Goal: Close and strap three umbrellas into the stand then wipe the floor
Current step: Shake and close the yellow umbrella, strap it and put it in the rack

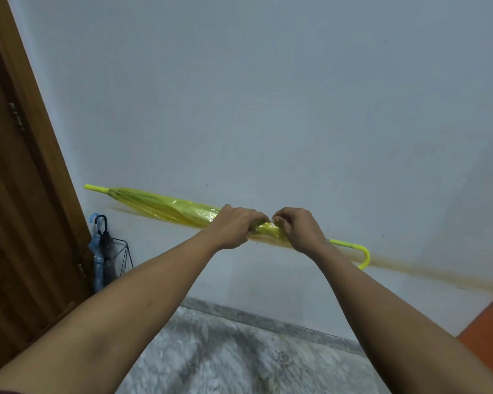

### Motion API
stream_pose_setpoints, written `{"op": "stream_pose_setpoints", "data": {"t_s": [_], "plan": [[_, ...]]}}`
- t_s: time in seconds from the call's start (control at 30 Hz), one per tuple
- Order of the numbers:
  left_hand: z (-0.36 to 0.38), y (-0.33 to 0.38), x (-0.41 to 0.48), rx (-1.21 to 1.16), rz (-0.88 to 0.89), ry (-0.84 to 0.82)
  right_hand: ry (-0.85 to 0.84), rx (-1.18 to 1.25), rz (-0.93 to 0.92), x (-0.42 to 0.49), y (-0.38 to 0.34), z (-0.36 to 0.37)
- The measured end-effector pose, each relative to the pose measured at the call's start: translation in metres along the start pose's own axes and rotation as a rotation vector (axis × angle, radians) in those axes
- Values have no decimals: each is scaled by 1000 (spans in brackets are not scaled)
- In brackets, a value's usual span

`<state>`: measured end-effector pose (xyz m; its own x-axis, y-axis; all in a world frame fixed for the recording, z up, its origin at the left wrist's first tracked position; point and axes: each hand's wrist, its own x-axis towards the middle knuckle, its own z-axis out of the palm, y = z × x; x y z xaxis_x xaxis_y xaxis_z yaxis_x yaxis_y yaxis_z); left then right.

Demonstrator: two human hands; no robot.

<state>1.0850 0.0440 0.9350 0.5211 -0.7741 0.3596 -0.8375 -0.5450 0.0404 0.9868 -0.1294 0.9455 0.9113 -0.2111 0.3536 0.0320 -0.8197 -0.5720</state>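
Door [17, 194]: brown wood, filling the 9 o'clock edge.
Stand [125, 253]: dark wire frame at 8 o'clock from the hands, beside the door; it holds a blue umbrella [97, 263] and a dark umbrella [108, 243], hooks up.
Yellow umbrella [165, 207]: closed and held in the air before the wall, tip toward 10 o'clock, hook handle [360, 251] toward 4 o'clock.
Left hand [234, 227]: fingers curled round the rolled canopy.
Right hand [298, 228]: fingers pinching the canopy just beside the left, probably at the strap, which is too small to make out.
Handling: likely light and stiff along the shaft, with a slick, springy plastic skin; best gripped round the folds, then carried by the shaft.
Floor [225, 351]: mottled stone at 6 o'clock.
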Motion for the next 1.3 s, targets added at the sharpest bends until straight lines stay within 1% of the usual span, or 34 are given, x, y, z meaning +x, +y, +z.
{"op": "stream_pose_setpoints", "data": {"t_s": [0.23, 0.53, 0.63, 0.77, 0.93, 1.03, 1.07, 1.13, 1.2, 1.23, 1.3], "plan": [[-1, -1, 1, -48, 0, -46, -21, 11, -8, 0, 3, 0], [-5, -4, 5, -109, -33, -64, 51, 11, -67, 0, 7, 6], [-7, -4, 7, -87, -18, -48, 116, 97, -9, 1, 7, 10], [-9, -8, 10, -77, -12, -47, 120, 111, 9, 4, 3, 14], [-11, -15, 10, -188, -63, -71, 82, -49, -136, 3, 3, 10], [-14, -17, 11, -268, -102, -106, 57, -285, -234, 2, 7, 15], [-15, -17, 12, -305, -117, -123, 77, -380, -270, 3, 9, 18], [-16, -18, 15, -401, -152, -155, 170, -517, -318, 5, 12, 25], [-17, -20, 18, -499, -167, -171, 251, -561, -347, 7, 12, 29], [-17, -21, 18, -528, -168, -176, 264, -565, -353, 7, 11, 30], [-19, -23, 19, -515, -170, -184, 234, -549, -326, 8, 11, 31]]}}
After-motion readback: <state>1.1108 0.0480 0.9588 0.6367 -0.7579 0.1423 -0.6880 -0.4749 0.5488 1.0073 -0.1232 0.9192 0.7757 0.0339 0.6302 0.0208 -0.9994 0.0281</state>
